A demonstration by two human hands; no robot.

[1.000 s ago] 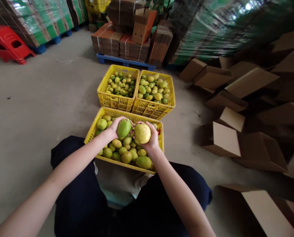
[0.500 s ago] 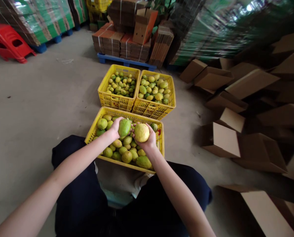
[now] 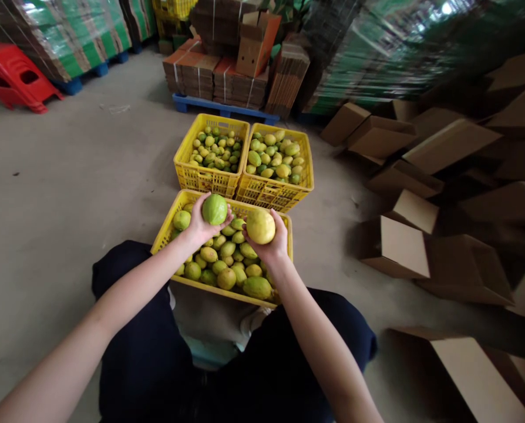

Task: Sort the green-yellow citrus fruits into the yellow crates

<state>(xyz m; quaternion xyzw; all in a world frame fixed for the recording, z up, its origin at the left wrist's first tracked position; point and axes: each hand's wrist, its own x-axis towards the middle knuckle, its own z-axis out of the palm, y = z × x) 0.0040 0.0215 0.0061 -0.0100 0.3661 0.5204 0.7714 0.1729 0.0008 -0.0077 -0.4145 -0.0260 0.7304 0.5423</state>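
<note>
My left hand (image 3: 198, 222) is wrapped round a green lemon (image 3: 214, 210), held above the left part of the near yellow crate (image 3: 162, 235). In my right hand (image 3: 276, 242) lies a larger, pale yellow lemon (image 3: 261, 226), fingers curled beneath and beside it, over the crate's right part. The two fruits are apart, with a gap between the hands. Below them the near crate holds many green and yellow lemons (image 3: 226, 278), partly hidden by my hands and forearms.
Beyond the near crate stand two more yellow crates of lemons, a left one (image 3: 206, 183) and a right one (image 3: 273, 195). Open cardboard boxes (image 3: 397, 247) lie piled on the right. Bundled cartons sit on a blue pallet (image 3: 225, 110). A red stool (image 3: 16, 76) stands at left.
My hands have moved apart: the left with the green lemon up and left, the right with the yellow lemon slightly right and up. The green lemon has turned in my hand.
</note>
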